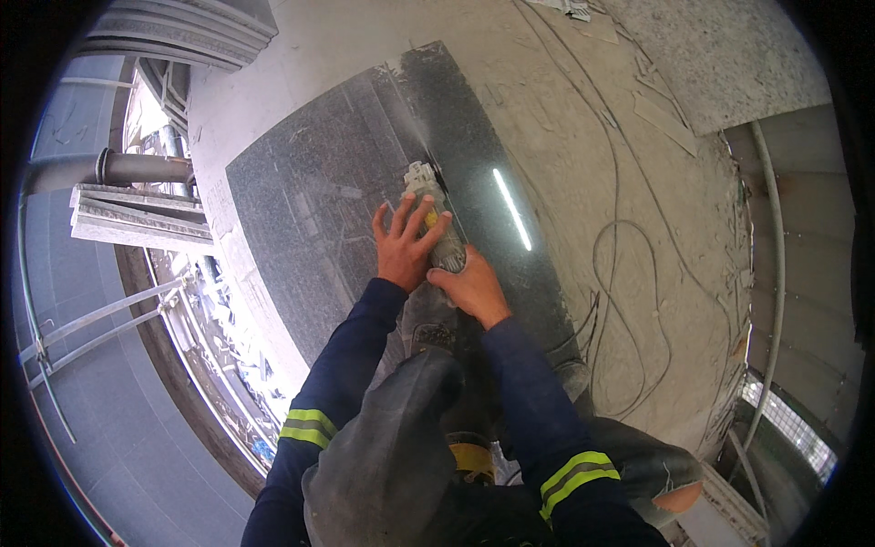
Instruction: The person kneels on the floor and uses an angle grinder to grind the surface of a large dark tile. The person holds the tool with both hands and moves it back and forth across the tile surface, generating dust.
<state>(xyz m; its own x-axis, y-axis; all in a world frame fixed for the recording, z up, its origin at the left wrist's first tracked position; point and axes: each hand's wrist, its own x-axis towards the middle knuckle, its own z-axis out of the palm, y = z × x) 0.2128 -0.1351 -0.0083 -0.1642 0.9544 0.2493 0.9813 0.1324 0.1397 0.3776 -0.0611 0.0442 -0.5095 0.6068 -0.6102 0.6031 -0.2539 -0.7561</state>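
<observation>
Dusty concrete floor (583,118) spreads around us, with a cable (629,301) looping over it to our right and railings (100,319) at the open edge on our left. On the floor lies a dark stone slab (319,201), polished enough to mirror a strip of light. Our grinder (427,205) sits on the slab along a pale cut line. Our left hand (406,246) lies over the body with fingers spread, pressing more than clasping. Our right hand (472,284) is closed around the rear handle. We judge the grinder stiff, fairly heavy and prone to kick, so both hands belong on body and handle, clear of the disc. The slab looks heavy, rigid and brittle at its edges. Our knees (401,428) crouch just behind.
</observation>
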